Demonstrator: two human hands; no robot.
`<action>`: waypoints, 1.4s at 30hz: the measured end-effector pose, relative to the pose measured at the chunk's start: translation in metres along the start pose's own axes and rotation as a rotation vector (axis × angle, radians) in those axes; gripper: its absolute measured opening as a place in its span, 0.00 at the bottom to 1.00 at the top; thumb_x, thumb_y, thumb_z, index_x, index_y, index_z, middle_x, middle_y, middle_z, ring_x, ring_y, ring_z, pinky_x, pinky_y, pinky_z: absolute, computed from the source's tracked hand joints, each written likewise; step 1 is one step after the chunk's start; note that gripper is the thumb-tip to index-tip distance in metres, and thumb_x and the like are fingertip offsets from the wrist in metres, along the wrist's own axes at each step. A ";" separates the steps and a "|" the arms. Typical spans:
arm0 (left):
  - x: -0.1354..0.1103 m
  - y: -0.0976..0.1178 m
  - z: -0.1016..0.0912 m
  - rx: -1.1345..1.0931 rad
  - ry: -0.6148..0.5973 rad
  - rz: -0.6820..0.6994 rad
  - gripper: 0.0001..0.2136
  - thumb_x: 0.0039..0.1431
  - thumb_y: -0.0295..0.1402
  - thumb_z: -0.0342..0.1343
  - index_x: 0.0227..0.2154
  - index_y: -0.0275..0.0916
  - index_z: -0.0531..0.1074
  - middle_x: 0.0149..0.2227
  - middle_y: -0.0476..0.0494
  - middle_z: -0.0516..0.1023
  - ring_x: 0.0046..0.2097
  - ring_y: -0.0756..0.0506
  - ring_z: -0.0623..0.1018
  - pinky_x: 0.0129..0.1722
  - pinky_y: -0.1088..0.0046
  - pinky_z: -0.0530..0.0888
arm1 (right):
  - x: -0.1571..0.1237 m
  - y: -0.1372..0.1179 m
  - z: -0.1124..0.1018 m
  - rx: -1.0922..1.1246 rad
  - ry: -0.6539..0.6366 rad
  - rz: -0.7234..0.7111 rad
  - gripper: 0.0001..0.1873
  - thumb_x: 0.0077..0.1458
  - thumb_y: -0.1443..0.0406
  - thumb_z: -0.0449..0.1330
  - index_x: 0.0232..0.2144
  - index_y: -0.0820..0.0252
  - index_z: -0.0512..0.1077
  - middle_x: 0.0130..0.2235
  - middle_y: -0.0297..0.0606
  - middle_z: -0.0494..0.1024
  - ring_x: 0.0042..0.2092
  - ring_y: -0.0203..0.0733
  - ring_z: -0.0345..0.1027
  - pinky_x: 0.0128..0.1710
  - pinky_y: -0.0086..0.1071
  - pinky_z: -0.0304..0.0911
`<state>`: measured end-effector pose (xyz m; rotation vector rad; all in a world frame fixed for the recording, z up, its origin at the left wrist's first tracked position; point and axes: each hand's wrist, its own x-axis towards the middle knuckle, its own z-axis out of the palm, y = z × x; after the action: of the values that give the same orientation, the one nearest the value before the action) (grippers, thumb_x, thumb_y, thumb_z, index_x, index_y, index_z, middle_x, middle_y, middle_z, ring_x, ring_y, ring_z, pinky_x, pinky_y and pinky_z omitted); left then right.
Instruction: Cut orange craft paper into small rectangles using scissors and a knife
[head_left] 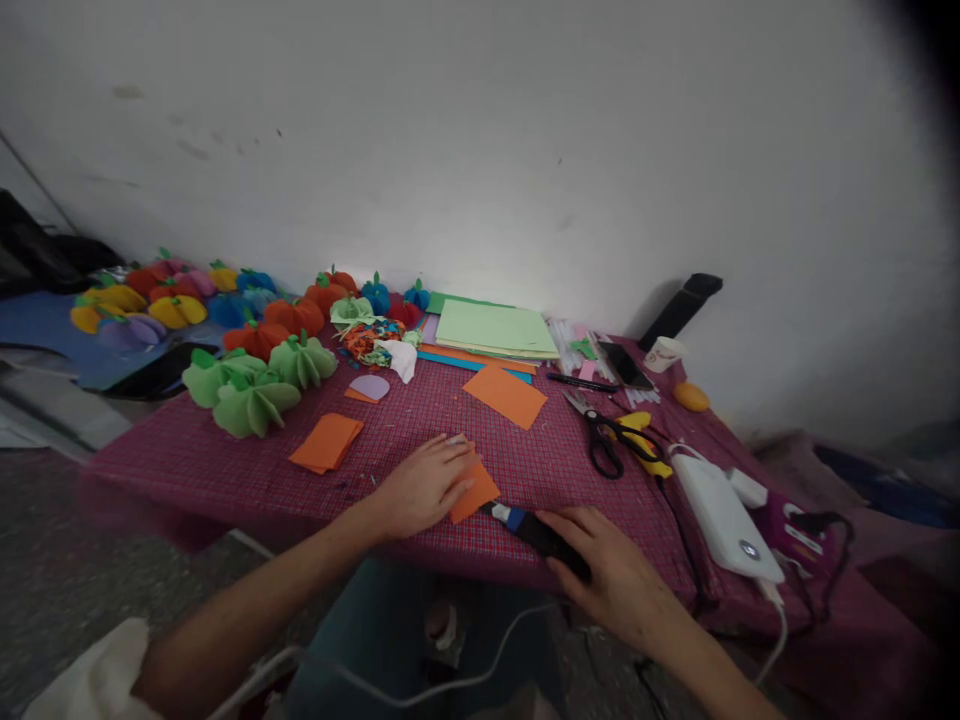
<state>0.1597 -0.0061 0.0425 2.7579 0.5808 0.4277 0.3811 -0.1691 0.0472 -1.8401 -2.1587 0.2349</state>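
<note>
Maroon checked cloth covers the table, whose far side stands along a pale, marked wall; a grey speckled floor shows at the near left. On the far left, many-coloured paper pumpkins sit on a blue surface, and light-green paper pumpkins stand at the cloth's left end. A stack of coloured paper, pale green on top, lies at the far middle, with a loose orange sheet just nearer. To the right are black-handled scissors, their blades apart, a white power bank and, farther off, a paper cup.

At the near edge, an orange paper piece lies under the fingers of the left hand, which is spread flat, palm down, pressing it to the cloth. The right hand, to the right and nearer, is curled around the black handle of a utility knife with a blue collar; its tip points left, at the paper's near right edge. Whether the blade touches the paper I cannot tell. Folded orange paper lies left of the left hand.
</note>
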 end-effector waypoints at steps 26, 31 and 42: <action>-0.002 -0.001 0.019 0.155 -0.106 0.066 0.27 0.59 0.46 0.34 0.58 0.36 0.46 0.61 0.41 0.50 0.62 0.46 0.46 0.58 0.67 0.42 | 0.008 -0.003 0.003 -0.104 0.073 -0.014 0.19 0.54 0.66 0.50 0.49 0.53 0.64 0.40 0.43 0.69 0.39 0.43 0.64 0.38 0.39 0.64; -0.001 -0.003 0.022 0.138 -0.097 0.071 0.28 0.59 0.46 0.34 0.59 0.37 0.45 0.61 0.41 0.49 0.62 0.45 0.46 0.58 0.66 0.43 | 0.009 0.002 -0.002 -0.100 0.051 -0.035 0.19 0.54 0.66 0.50 0.50 0.52 0.64 0.40 0.42 0.70 0.39 0.43 0.64 0.38 0.39 0.64; -0.002 0.000 0.017 0.130 -0.106 0.055 0.28 0.59 0.47 0.34 0.59 0.38 0.43 0.61 0.42 0.47 0.62 0.44 0.44 0.58 0.65 0.42 | 0.025 0.005 -0.004 -0.059 -0.032 -0.073 0.20 0.55 0.65 0.50 0.51 0.51 0.62 0.42 0.42 0.68 0.41 0.42 0.63 0.40 0.38 0.63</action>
<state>0.1634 -0.0108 0.0266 2.9050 0.5242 0.2616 0.3837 -0.1440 0.0518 -1.7960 -2.2733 0.1875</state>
